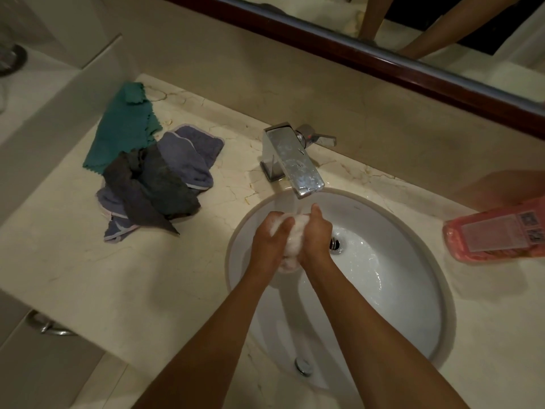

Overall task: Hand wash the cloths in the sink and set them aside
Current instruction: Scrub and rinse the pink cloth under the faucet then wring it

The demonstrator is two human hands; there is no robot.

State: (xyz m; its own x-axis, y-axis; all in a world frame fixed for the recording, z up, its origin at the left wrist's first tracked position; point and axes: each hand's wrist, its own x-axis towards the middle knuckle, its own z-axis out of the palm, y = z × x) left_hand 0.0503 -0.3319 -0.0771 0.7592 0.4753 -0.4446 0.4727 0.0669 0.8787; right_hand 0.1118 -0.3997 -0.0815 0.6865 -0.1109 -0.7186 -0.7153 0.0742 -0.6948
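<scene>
Over the white oval sink (413, 290), my left hand (269, 242) and my right hand (317, 236) both grip a small white soapy cloth (295, 240) bunched between them. They hold it right under the chrome faucet (295, 160), and water runs onto it. Foam covers the cloth, and my fingers hide most of it. On the counter to the left lies a pile of cloths: a teal one (124, 125), a purple-blue one (191, 152) and a dark grey one (153, 187) on top.
A pink bottle (498, 236) lies on the marble counter (118, 276) right of the sink. The faucet lever (320, 139) points right. A mirror with a dark wood frame (383, 60) runs along the back wall. A metal handle (48, 327) sticks out below the counter's left edge.
</scene>
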